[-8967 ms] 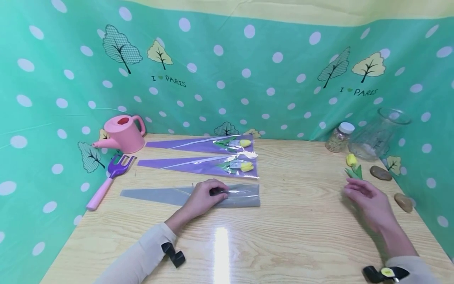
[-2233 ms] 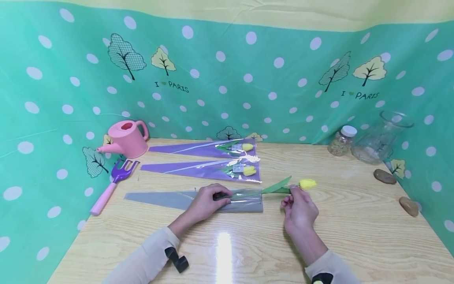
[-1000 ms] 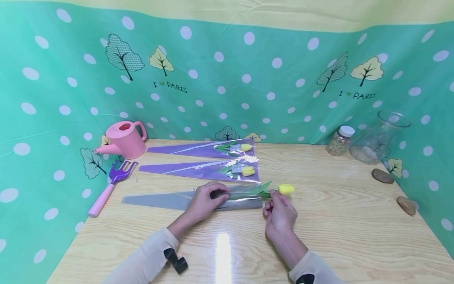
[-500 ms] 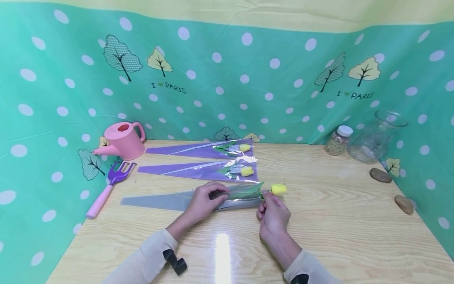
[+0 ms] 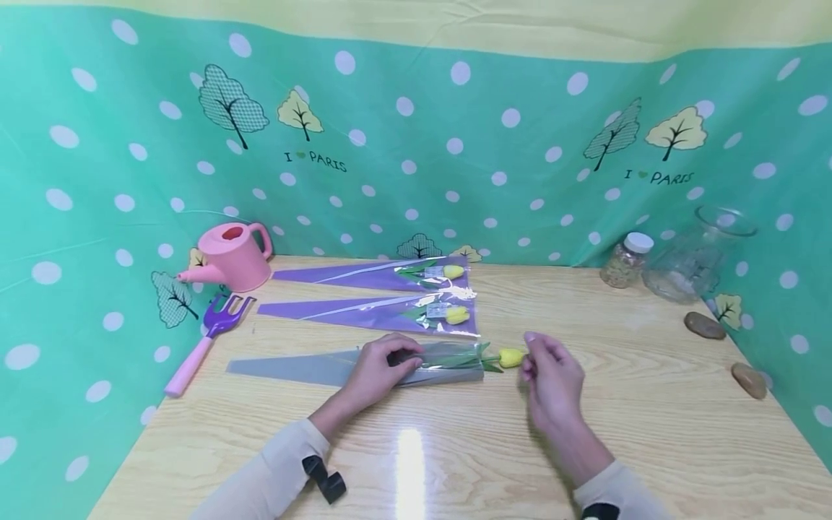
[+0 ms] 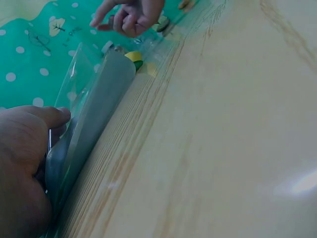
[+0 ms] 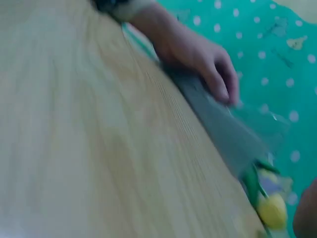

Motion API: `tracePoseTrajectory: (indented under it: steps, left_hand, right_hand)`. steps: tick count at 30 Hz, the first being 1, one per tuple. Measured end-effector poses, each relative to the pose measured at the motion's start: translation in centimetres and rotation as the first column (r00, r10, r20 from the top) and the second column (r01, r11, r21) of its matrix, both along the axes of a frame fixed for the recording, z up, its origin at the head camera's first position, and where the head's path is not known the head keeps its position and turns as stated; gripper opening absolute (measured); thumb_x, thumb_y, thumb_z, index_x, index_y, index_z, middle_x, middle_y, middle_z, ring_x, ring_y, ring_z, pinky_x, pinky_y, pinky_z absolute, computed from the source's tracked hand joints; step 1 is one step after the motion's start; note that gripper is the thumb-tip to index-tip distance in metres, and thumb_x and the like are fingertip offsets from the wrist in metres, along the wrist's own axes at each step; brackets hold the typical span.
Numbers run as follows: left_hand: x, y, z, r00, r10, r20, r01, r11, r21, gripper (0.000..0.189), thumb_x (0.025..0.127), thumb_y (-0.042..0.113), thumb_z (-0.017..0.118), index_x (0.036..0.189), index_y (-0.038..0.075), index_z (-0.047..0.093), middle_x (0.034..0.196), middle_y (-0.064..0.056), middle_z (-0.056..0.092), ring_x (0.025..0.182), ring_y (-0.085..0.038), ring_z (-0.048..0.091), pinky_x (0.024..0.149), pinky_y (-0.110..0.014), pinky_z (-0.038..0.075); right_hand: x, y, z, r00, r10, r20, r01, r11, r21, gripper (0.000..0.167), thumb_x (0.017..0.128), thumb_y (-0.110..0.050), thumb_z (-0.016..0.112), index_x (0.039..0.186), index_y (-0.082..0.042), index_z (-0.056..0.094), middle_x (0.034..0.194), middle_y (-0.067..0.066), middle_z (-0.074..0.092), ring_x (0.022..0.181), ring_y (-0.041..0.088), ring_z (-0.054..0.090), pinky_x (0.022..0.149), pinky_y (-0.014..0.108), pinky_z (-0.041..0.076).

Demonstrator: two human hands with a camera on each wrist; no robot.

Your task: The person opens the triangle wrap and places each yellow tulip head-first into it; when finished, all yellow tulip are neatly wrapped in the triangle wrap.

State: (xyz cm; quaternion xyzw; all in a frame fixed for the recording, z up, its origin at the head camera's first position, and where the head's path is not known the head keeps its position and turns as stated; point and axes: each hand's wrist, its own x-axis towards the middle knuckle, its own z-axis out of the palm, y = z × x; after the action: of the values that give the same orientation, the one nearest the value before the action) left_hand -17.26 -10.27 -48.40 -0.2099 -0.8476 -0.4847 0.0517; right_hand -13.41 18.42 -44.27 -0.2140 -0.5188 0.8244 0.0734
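Observation:
A grey flower sleeve (image 5: pixel 286 367) with a clear front lies across the table, its mouth facing right. My left hand (image 5: pixel 380 368) pinches the clear film near that mouth. One yellow artificial tulip (image 5: pixel 510 357) lies with its stem and most of its leaves inside the sleeve, while its head and some leaf tips stick out. Just right of the head, my right hand (image 5: pixel 557 383) hovers with loosely bent fingers and holds nothing. The left wrist view also shows the sleeve's raised film (image 6: pixel 78 82). The right wrist view is blurred, with the tulip head at its lower right.
Behind lie two purple sleeves (image 5: pixel 364 312), each holding a yellow tulip. A pink watering can (image 5: pixel 234 256) and a purple-pink hand fork (image 5: pixel 206 343) are at left. At right stand a lidded jar (image 5: pixel 625 263) and a glass vase (image 5: pixel 682 263), near two stones (image 5: pixel 705 325).
My right hand brought the tulip leftward from beside the stones and slid it stem-first into the grey sleeve. It has now let go and drawn back right. My left hand stayed at the sleeve.

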Motion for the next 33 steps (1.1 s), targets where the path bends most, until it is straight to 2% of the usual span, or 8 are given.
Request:
tracePoseTrajectory:
  steps: [3,6,10,15,17,20,26,33]
  left_hand:
    - [0.0,0.0,0.1,1.0,0.005,-0.003,-0.005,1.0,-0.001,0.016,0.091,0.017,0.08,0.107,0.02,0.079,0.108,0.01,0.076,0.103,-0.012,0.069,0.087,-0.025,0.057]
    - [-0.1,0.0,0.1,1.0,0.007,-0.007,-0.007,1.0,-0.004,0.016,0.091,0.017,0.08,0.107,0.021,0.079,0.108,0.01,0.076,0.105,-0.012,0.07,0.09,-0.027,0.057]
    - [-0.2,0.0,-0.1,1.0,0.001,-0.006,-0.001,1.0,-0.015,0.017,0.091,0.018,0.08,0.107,0.02,0.079,0.109,0.01,0.076,0.108,-0.013,0.07,0.095,-0.03,0.057]
    - [-0.1,0.1,-0.2,1.0,0.009,0.007,-0.009,1.0,-0.015,0.016,0.091,0.017,0.08,0.107,0.021,0.08,0.109,0.01,0.076,0.109,-0.012,0.07,0.096,-0.031,0.057]
    - [-0.1,0.1,-0.1,1.0,0.015,0.008,-0.014,1.0,-0.019,0.016,0.091,0.017,0.08,0.106,0.021,0.08,0.108,0.01,0.076,0.108,-0.012,0.07,0.096,-0.03,0.057]
    - [0.0,0.1,0.1,1.0,0.011,0.009,-0.011,1.0,-0.025,0.014,0.091,0.016,0.08,0.105,0.021,0.079,0.107,0.009,0.076,0.108,-0.011,0.07,0.096,-0.031,0.057]
    - [0.1,0.1,0.4,1.0,0.014,0.019,-0.013,1.0,-0.024,0.015,0.091,0.016,0.08,0.106,0.02,0.08,0.108,0.008,0.077,0.108,-0.012,0.07,0.097,-0.031,0.057]
    - [0.1,0.0,0.4,1.0,0.014,0.015,-0.014,1.0,-0.028,0.016,0.091,0.017,0.08,0.106,0.022,0.079,0.109,0.009,0.076,0.109,-0.012,0.07,0.096,-0.031,0.057]
  right_hand:
    - [-1.1,2.7,0.1,0.994,0.093,-0.061,-0.081,0.982,0.173,0.02,0.094,-0.019,0.077,0.107,-0.006,0.069,0.084,-0.005,0.065,0.071,0.007,0.059,0.062,0.019,0.053]
    - [-2.0,4.9,-0.5,0.972,0.228,-0.048,-0.195,0.911,0.365,0.03,0.094,-0.02,0.077,0.116,-0.002,0.067,0.09,-0.009,0.068,0.079,0.006,0.062,0.069,0.02,0.055]
    - [-2.8,6.8,-1.6,0.92,0.391,-0.034,-0.295,0.745,0.599,0.036,0.095,-0.019,0.076,0.122,0.002,0.066,0.104,-0.006,0.072,0.092,0.002,0.066,0.079,0.017,0.057]
    - [-3.7,7.7,-2.5,0.82,0.573,-0.001,-0.36,0.517,0.777,0.031,0.096,-0.02,0.075,0.123,-0.004,0.069,0.117,0.014,0.072,0.1,0.004,0.066,0.084,0.018,0.056]
    - [-3.9,7.8,-2.7,0.782,0.622,0.038,-0.394,0.446,0.804,0.032,0.095,-0.019,0.076,0.124,-0.006,0.07,0.117,0.016,0.071,0.098,0.006,0.065,0.082,0.019,0.055]
    - [-3.9,7.7,-3.0,0.746,0.662,0.072,-0.414,0.376,0.829,0.034,0.092,-0.016,0.078,0.124,-0.007,0.07,0.116,0.015,0.072,0.093,0.008,0.063,0.076,0.021,0.053]
    - [-3.7,7.5,-3.6,0.745,0.665,0.056,-0.35,0.317,0.882,0.029,0.091,-0.012,0.079,0.119,-0.012,0.073,0.113,0.01,0.073,0.085,0.008,0.061,0.07,0.022,0.051]
    - [-3.3,7.2,-3.6,0.763,0.646,0.028,-0.325,0.346,0.88,0.023,0.095,-0.013,0.075,0.118,-0.013,0.073,0.108,0.008,0.072,0.084,0.006,0.061,0.071,0.022,0.053]
